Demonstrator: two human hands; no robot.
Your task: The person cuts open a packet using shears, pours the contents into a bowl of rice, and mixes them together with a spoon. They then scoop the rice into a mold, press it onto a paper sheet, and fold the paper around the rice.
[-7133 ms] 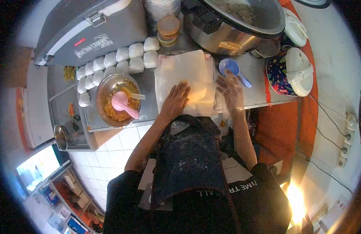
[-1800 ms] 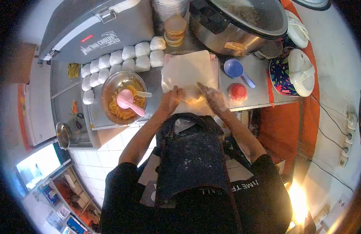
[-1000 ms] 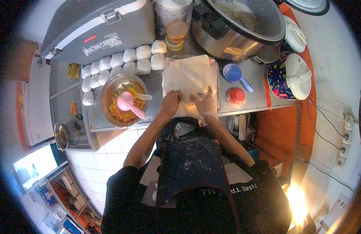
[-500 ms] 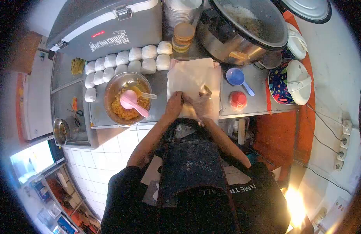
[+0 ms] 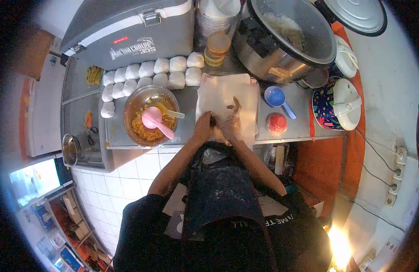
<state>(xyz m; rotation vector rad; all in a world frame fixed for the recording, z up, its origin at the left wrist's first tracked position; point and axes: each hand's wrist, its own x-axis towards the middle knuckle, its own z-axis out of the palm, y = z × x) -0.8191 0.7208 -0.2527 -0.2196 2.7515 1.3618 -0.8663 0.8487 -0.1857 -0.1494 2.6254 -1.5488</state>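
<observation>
A stack of pale paper sheets (image 5: pixel 223 90) lies at the counter's front edge, and both hands are over its lower part. My left hand (image 5: pixel 203 127) is at the stack's left side, its fingers curled; what they hold, if anything, is hidden. My right hand (image 5: pixel 230 126), in what looks like a clear plastic glove, is close beside it with its fingers spread over the paper. To the left stands a metal bowl (image 5: pixel 129 100) of orange-yellow food, with a pink scoop (image 5: pixel 152 119) and a clear-handled spoon (image 5: pixel 173 114) in it.
White wrapped bundles (image 5: pixel 162 65) stand in rows before a grey cooler box (image 5: pixel 132 34). Behind the paper is a large rice pot (image 5: pixel 263 63). To the right are a blue scoop (image 5: pixel 276 96), a red wrapped item (image 5: pixel 277 123) and a patterned pot (image 5: pixel 325 106).
The view has shifted slightly, so the counter items appear lower. My right hand's fingers now look more spread over the paper. My left hand stays at the sheets' left side.
</observation>
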